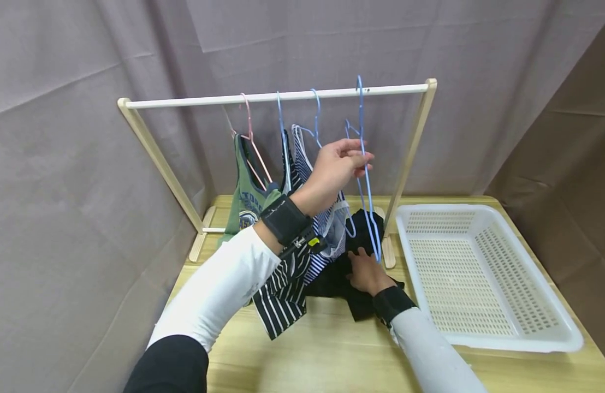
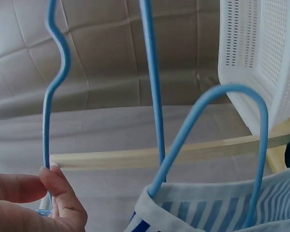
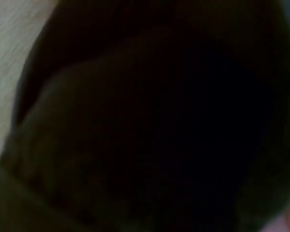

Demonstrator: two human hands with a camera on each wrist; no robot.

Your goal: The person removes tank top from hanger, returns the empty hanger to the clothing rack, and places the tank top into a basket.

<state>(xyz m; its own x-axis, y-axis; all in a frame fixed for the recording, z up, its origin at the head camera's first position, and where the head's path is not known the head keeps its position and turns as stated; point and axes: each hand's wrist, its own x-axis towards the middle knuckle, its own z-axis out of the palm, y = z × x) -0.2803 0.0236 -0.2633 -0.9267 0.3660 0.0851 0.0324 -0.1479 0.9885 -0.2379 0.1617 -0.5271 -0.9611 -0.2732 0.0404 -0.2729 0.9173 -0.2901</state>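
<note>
My left hand (image 1: 334,166) pinches the wire of a blue hanger (image 1: 361,117) between thumb and fingertips. The hanger stands almost edge-on, its hook overlapping the rack's white rod (image 1: 194,101). In the left wrist view, thumb and finger meet at the blue wire (image 2: 63,53). Below, my right hand (image 1: 368,273) rests on a crumpled black garment (image 1: 332,278) on the table; its fingertips sink into the dark cloth, and I cannot tell whether they grip it. Dark cloth (image 3: 135,135) fills most of the right wrist view.
Left of the hanger hang a blue-and-white striped top (image 1: 317,267), a black-and-white striped garment (image 1: 278,308) and a green tank top (image 1: 241,191). A white plastic basket (image 1: 499,344) stands on the right of the wooden table (image 1: 322,349). Wooden rack legs (image 1: 413,142) flank the clothes.
</note>
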